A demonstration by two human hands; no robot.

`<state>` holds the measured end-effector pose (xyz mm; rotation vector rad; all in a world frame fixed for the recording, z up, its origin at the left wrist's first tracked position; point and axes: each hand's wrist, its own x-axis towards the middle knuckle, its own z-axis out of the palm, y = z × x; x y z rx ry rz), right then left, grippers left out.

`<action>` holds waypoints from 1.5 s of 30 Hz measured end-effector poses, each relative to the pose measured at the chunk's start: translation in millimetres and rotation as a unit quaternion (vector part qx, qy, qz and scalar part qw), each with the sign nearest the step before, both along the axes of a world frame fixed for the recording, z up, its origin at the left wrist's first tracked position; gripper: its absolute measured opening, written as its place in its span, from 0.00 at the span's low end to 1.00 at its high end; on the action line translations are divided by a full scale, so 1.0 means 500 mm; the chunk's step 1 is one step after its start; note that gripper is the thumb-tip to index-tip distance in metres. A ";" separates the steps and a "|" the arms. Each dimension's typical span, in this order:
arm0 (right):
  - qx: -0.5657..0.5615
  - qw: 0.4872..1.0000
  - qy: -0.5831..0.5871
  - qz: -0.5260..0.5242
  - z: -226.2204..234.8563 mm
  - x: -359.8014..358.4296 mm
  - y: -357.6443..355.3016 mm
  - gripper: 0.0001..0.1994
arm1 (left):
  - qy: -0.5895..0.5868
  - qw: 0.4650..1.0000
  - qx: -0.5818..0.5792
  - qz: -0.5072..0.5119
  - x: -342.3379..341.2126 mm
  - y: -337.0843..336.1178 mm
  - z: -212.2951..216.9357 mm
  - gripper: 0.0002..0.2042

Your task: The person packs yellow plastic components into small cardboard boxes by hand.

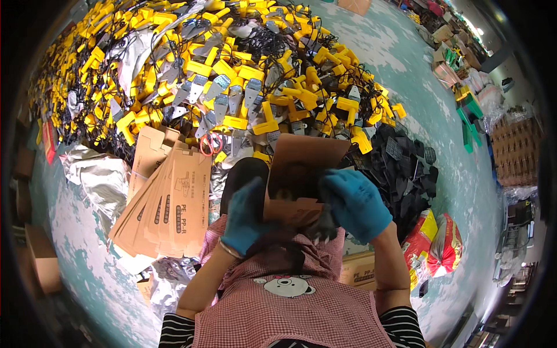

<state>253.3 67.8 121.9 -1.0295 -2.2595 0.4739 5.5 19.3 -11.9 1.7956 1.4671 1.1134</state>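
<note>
An open cardboard box rests over my lap, its raised flap leaning away from me and its inside in deep shadow. My right hand, in a blue glove with a dark palm, is closed at the box's right side. Part of the grip is hidden. On the other side, my left hand, gloved the same way, is apart from the box. Its fingers are stretched upward and somewhat blurred, and nothing shows in them. To its left lies a fanned stack of flat printed cartons.
A large heap of yellow-handled tools with grey metal plates and black cords spreads ahead. Red-handled scissors lie at its near edge. Black plastic pieces are piled right, beside red-and-yellow bags. Silvery sheeting lies left.
</note>
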 end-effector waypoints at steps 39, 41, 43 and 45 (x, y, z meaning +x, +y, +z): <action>0.084 0.950 -0.301 0.015 -0.053 -0.012 0.008 0.33 | 0.015 0.799 -0.278 0.533 -0.435 -0.482 -0.536 0.14; 0.091 0.944 -0.315 -0.026 -0.052 -0.004 -0.003 0.26 | 0.159 0.759 -0.364 0.516 -0.399 -0.509 -0.641 0.24; 0.072 0.949 -0.306 -0.010 -0.024 -0.034 0.004 0.24 | 0.190 0.757 -0.383 0.494 -0.460 -0.616 -0.807 0.30; 0.041 0.949 -0.313 0.016 -0.014 -0.065 0.013 0.22 | 0.279 0.784 -0.329 0.446 -0.421 -0.579 -0.912 0.36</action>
